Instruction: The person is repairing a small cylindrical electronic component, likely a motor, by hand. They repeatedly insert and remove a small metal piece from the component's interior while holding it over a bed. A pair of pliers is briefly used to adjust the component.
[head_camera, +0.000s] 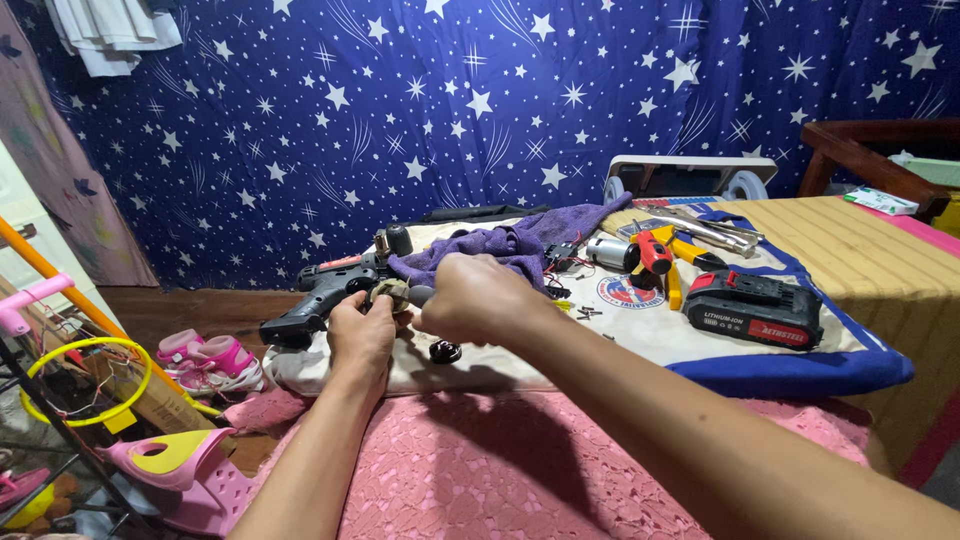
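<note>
two hands | left hand (362, 335) and right hand (470, 297) fingers pinching small metal part (392, 292) between them

Small part pinched between left hand (362, 335) and right hand (478, 297): mostly covered by fingers, kind not readable. Right hand's fingertips hidden behind its own knuckles. Black drill body (322, 290): front end screened by left hand and purple cloth (505, 243). Small dark round piece (445, 351) below right hand: too small to identify. Scattered screws (586, 313) on the mat: tiny, count unclear. Wooden chair (868, 155) cut off by right edge. White cloth (108, 35) cut by top edge.
</note>
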